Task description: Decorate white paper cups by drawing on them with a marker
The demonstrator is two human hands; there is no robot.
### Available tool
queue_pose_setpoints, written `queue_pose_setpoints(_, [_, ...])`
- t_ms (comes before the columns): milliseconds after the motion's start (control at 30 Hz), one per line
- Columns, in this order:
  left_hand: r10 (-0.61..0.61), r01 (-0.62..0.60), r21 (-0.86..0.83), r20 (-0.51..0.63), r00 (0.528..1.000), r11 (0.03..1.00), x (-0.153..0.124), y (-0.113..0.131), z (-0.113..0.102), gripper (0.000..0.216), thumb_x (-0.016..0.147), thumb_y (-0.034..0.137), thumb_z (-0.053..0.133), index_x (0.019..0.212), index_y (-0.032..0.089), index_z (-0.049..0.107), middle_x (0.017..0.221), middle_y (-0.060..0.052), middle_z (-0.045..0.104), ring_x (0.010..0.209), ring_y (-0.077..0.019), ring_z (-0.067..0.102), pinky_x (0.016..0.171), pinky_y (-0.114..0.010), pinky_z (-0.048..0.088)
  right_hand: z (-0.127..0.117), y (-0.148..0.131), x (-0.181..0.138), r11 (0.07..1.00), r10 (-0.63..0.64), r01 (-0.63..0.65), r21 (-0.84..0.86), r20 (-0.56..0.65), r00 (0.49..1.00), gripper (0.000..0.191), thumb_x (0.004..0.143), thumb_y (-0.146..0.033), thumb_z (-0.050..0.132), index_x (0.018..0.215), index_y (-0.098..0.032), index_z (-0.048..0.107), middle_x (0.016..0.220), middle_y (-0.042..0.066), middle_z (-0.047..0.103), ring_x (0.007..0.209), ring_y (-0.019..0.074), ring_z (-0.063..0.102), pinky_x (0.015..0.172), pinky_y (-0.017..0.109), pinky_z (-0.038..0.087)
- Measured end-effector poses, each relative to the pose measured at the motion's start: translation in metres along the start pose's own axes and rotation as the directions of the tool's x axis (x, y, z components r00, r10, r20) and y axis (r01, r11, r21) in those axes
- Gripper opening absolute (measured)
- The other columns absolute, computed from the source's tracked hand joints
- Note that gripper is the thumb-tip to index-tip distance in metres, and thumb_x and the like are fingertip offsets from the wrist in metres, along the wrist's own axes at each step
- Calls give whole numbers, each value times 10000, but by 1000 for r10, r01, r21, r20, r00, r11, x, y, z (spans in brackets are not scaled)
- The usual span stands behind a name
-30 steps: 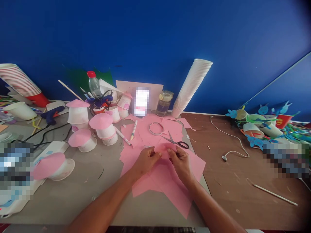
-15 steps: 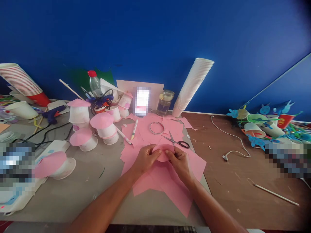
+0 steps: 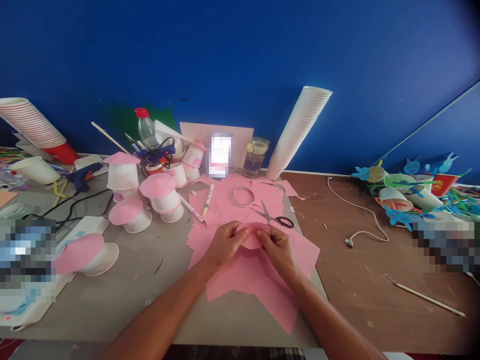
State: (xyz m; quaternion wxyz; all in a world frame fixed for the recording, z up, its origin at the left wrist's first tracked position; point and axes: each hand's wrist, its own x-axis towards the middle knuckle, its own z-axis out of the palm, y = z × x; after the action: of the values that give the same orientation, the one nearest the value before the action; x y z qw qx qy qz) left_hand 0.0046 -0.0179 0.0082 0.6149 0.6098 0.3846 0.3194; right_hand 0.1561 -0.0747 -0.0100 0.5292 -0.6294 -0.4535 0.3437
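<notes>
Both my hands hold one small round pink paper piece [image 3: 252, 237] just above a spread of pink paper sheets [image 3: 262, 285] at the middle of the table. My left hand [image 3: 224, 245] pinches its left edge with curled fingers. My right hand [image 3: 278, 249] pinches its right edge the same way. The piece is bent into a shallow cone shape between them. Scissors [image 3: 273, 218] with black handles lie just behind my right hand, and a ring of tape [image 3: 242, 197] lies a little farther back.
White paper cups with pink caps [image 3: 161, 196] stand at the left, one lying on its side [image 3: 88, 254]. A tall stack of white cups [image 3: 298, 132] leans on the blue wall. A glue gun [image 3: 82, 174], a bottle [image 3: 145, 128], a jar [image 3: 255, 157], a white cable [image 3: 360, 210] and blue cup crafts [image 3: 405, 192] surround the area.
My hands have drawn slightly closer together and curled the pink round piece more tightly. The view shifted a little; nothing else on the table moved.
</notes>
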Motion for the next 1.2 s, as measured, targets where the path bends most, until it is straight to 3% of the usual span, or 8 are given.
queue_pose_setpoints(200, [14,-14,32,10,1000,999,1,-1,-1,309,802,395,547,615,192,408,616,56,344,598,-99,313,566,-246,262,1,-4,0,999,-35,36,-19,36,999,267,796,-398,620,648,-176,619,549,-40,444,538,106,370,484,229,297])
queue_pose_setpoints(367, [6,-6,64,1,1000,998,1,-1,-1,378,792,432,555,591,204,330,599,64,284,575,-92,278,538,-246,227,1,-4,0,999,-27,26,-18,-8,1000,302,788,-400,607,587,-184,543,536,-50,399,530,99,343,485,228,288])
queue_pose_setpoints(633, [33,-34,80,23,999,996,2,-5,-2,341,802,402,539,605,205,342,610,64,319,588,-96,292,554,-247,244,1,-9,1,999,-30,30,-40,-3,1000,277,787,-399,582,622,-176,586,565,-34,454,555,109,383,505,228,307])
queue_pose_setpoints(833, [1,-4,70,45,999,998,1,-3,-1,376,804,436,524,600,215,299,605,65,247,575,-94,243,533,-256,205,0,-5,2,998,-21,19,-57,-38,999,304,778,-407,594,581,-184,533,554,-45,412,550,105,355,500,228,301])
queue_pose_setpoints(1200, [11,-15,115,34,999,993,3,-9,-2,305,796,389,529,620,202,365,618,61,312,593,-96,294,553,-248,251,0,-10,1,999,-24,23,-24,-28,999,270,776,-400,598,621,-179,581,545,-44,445,535,105,382,488,225,322])
